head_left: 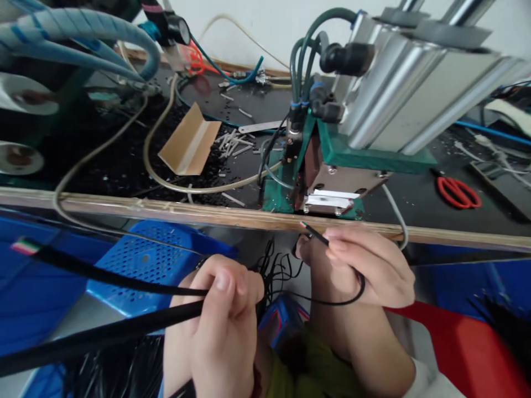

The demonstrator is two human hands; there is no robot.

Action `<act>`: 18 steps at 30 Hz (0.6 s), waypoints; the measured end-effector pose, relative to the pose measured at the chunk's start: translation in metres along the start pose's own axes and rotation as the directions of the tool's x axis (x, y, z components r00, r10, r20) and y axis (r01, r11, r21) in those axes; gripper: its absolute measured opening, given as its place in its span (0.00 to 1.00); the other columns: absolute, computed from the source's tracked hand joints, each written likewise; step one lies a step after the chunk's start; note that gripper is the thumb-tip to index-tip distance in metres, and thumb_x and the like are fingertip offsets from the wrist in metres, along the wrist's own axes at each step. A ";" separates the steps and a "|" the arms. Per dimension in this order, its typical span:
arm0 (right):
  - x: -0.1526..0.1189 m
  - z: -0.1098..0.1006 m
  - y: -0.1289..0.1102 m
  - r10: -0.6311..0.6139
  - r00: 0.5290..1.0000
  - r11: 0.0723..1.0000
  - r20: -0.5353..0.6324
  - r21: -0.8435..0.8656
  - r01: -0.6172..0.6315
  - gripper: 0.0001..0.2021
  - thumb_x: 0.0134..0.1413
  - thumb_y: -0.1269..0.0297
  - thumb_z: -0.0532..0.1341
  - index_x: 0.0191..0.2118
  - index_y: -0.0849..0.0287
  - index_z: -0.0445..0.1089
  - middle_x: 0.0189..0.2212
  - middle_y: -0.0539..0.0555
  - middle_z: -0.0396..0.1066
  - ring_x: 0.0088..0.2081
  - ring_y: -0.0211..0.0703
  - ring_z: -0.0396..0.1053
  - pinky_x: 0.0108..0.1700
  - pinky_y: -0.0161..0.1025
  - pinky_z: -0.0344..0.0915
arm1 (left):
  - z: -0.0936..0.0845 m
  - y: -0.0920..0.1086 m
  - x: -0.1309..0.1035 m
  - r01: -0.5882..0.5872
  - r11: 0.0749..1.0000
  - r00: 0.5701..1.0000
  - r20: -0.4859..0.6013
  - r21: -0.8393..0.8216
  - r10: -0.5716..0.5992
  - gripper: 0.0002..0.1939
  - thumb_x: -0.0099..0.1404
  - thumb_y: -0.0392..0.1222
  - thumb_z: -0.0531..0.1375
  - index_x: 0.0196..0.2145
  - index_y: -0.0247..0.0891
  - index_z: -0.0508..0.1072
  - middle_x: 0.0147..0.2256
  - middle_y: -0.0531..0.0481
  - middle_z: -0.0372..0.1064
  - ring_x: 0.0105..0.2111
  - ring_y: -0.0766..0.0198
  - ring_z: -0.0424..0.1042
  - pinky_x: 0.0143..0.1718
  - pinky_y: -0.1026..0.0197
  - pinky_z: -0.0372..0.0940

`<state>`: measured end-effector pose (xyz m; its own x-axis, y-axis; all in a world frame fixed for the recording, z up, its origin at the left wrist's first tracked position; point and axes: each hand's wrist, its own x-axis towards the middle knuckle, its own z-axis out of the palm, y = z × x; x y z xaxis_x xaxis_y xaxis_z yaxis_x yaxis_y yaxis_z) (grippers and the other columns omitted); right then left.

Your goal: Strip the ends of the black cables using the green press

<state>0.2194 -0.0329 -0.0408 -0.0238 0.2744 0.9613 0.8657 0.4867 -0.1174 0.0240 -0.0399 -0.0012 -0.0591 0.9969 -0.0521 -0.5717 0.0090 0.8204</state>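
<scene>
- The left hand (228,315) is closed around two black lengths of cable, thumb on top, fingers curled in; both leave it toward the left.
- Of these, the upper black cable with bared tips (120,278) ends in red, white and green wires, over a blue plastic stool with a perforated seat (145,260). The lower, thicker black length (103,334) runs out past the left edge of the view.
- The right hand (369,265) pinches a thin black round cable (318,236) between thumb and fingertips, close to its end. That end points up and left, with small coloured wire tips, just in front of the counter's edge and apart from the machine above it.
- From the right hand the thin cable bends below the fingers and runs back toward the left hand; whether it enters that grip cannot be told.
- Beyond the hands stands the black-topped wooden counter (232,216), bearing a silver metal pneumatic press with a green plate (409,99), two white strips at its base front (332,198).
- Left of the press lie a folded brown cardboard piece (191,141) and scattered short grey sticks (234,145); to its right, red-handled scissors (458,192).
- Below, between the hands, hangs a tangle of black cables (276,271).
</scene>
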 end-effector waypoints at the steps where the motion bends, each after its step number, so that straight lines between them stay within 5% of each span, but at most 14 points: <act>1: 0.003 0.003 0.002 0.000 0.995 1.000 -0.099 -0.009 -0.001 0.07 0.71 0.72 0.66 0.46 0.53 0.81 0.35 0.48 0.85 0.34 0.42 0.84 0.41 0.42 0.86 | 0.001 0.000 0.000 -0.002 1.000 1.000 -0.003 0.000 0.002 0.22 0.77 0.43 0.66 0.25 0.39 0.67 0.22 0.59 0.44 0.20 0.69 0.43 0.22 0.62 0.49; 3: 0.008 0.005 0.006 0.004 0.980 0.999 -0.200 -0.043 -0.013 0.06 0.67 0.73 0.69 0.44 0.54 0.82 0.32 0.47 0.84 0.31 0.42 0.82 0.38 0.41 0.84 | 0.003 0.000 0.000 -0.002 1.000 1.000 -0.012 0.001 0.002 0.23 0.75 0.42 0.67 0.24 0.39 0.63 0.21 0.60 0.43 0.20 0.70 0.43 0.22 0.61 0.49; 11: 0.000 -0.001 0.012 0.152 0.980 0.986 -0.124 -0.050 -0.159 0.11 0.69 0.73 0.68 0.50 0.49 0.81 0.32 0.49 0.83 0.32 0.48 0.81 0.33 0.45 0.81 | 0.007 0.000 0.002 0.024 1.000 0.999 -0.044 0.014 -0.023 0.26 0.75 0.45 0.67 0.24 0.40 0.58 0.20 0.60 0.41 0.19 0.70 0.43 0.21 0.61 0.51; 18: 0.000 0.008 0.020 0.178 0.965 0.982 -0.192 -0.032 -0.187 0.09 0.74 0.68 0.65 0.50 0.48 0.81 0.32 0.51 0.80 0.33 0.50 0.80 0.33 0.47 0.78 | 0.006 0.000 0.004 0.029 0.999 0.998 -0.057 0.017 -0.028 0.27 0.72 0.48 0.70 0.24 0.40 0.59 0.19 0.59 0.43 0.18 0.71 0.43 0.21 0.63 0.53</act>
<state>0.2327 -0.0166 -0.0456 0.2272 0.1922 0.9547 0.8703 0.3999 -0.2876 0.0288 -0.0351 0.0020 -0.0896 0.9902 -0.1072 -0.5588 0.0391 0.8284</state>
